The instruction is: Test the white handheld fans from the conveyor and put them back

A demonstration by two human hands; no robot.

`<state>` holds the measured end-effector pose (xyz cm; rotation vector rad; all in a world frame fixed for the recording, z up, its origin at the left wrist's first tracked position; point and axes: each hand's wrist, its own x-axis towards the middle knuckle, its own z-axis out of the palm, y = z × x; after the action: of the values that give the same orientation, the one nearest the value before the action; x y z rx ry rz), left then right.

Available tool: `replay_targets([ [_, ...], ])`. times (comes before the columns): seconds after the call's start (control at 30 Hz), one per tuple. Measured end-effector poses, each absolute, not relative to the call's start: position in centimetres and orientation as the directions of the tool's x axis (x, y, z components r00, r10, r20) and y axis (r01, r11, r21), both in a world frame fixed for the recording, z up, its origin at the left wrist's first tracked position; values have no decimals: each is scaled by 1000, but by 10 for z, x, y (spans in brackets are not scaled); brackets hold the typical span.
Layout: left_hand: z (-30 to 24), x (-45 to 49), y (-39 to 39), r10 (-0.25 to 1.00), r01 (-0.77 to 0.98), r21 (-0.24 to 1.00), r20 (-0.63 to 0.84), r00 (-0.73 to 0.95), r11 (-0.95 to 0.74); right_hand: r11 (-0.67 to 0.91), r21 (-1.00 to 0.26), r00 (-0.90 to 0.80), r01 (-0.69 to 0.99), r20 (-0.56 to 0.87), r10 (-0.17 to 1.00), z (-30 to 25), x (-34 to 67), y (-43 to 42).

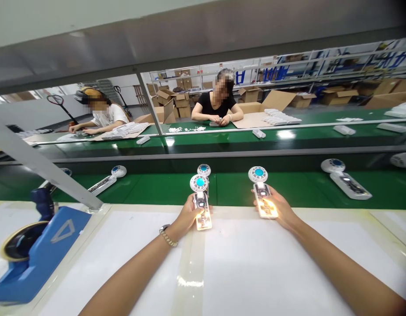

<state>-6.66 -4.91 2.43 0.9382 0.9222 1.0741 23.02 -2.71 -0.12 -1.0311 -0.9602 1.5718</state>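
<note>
The left hand (pixel 188 215) is shut around a long white plastic gadget (pixel 200 206) with a round head and a blue middle. Its fingers (pixel 189 211) wrap the thin body, and the low end pokes out past them and glows yellow. The right hand (pixel 274 205) holds a second white gadget (pixel 265 198) the same way, and that one glows yellow too. A silver watch (pixel 163 228) and a gold chain bracelet (pixel 168 238) sit on the left wrist.

Just past the left fingers, a third white gadget (pixel 204 170) stands behind the held one. It may touch it, but the view is too poor to be sure. More white gadgets lie on a green conveyor belt (pixel 170 189) beyond both hands. Left of the hands, a blue machine (pixel 41 250) on a white table (pixel 255 267) has a pale triangle on it.

Across the belt, a person in a black shirt (pixel 217 105) and a person in a white shirt (pixel 107 116) sit with their hands at work. Brown cardboard boxes (pixel 179 105) stand behind them. Big blue letters on a far wall banner (pixel 275 74) are too far off to read, and the gadgets show no clear words.
</note>
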Motion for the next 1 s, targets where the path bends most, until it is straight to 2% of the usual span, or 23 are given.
replay_targets([
  [0.23,24,-68,-48,958,-262,938,-165,235,225,-169,-940,-117,-297,-140,983,2,229,-28],
  [0.43,23,-66,-47,970,-289,943,-105,218,166,-164,-933,-111,-319,-136,985,-1,229,-27],
  [0.7,22,-68,-46,963,-306,928,-145,227,211,-149,-922,-141,-356,-104,985,5,227,-28],
  [1.0,21,-70,-45,963,-333,923,-110,247,191,-164,-923,-111,-349,-133,985,4,226,-27],
])
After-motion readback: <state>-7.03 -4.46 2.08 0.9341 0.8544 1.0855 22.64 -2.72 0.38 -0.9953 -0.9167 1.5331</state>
